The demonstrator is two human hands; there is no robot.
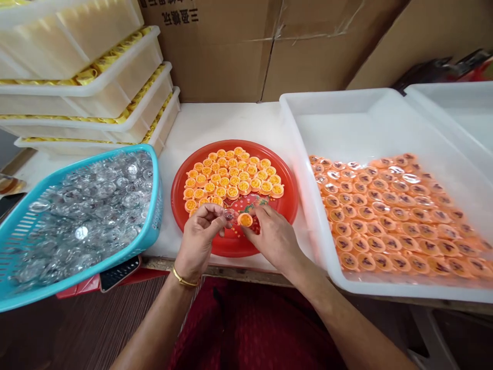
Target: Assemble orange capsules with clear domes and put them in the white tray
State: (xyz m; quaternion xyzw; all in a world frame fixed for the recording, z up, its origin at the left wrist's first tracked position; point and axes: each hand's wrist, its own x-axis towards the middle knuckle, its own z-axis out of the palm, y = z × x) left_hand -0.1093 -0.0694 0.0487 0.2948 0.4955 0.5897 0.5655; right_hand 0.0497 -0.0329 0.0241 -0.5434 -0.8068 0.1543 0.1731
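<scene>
Over the front of a round red tray (pixel 283 226), my two hands are close together. Between its fingertips my left hand (pixel 204 231) pinches a small clear plastic cover (pixel 230 215). A little orange cup-shaped piece (pixel 245 220) with yellow bits inside is gripped by the thumb and fingers of my right hand (pixel 271 234). The cover and the piece are side by side, a small gap apart. Behind them, many like orange pieces (pixel 233 180) stand in rows on the tray, which has a printed pattern at its middle.
At left, a blue basket (pixel 154 205) holds many clear covers (pixel 88 205). Stacked white crates (pixel 115 97) with yellow contents rise behind it. To the right, a white bin (pixel 331 121) contains rows of covered orange pieces (pixel 385 216). Cardboard boxes (pixel 223 56) line the back.
</scene>
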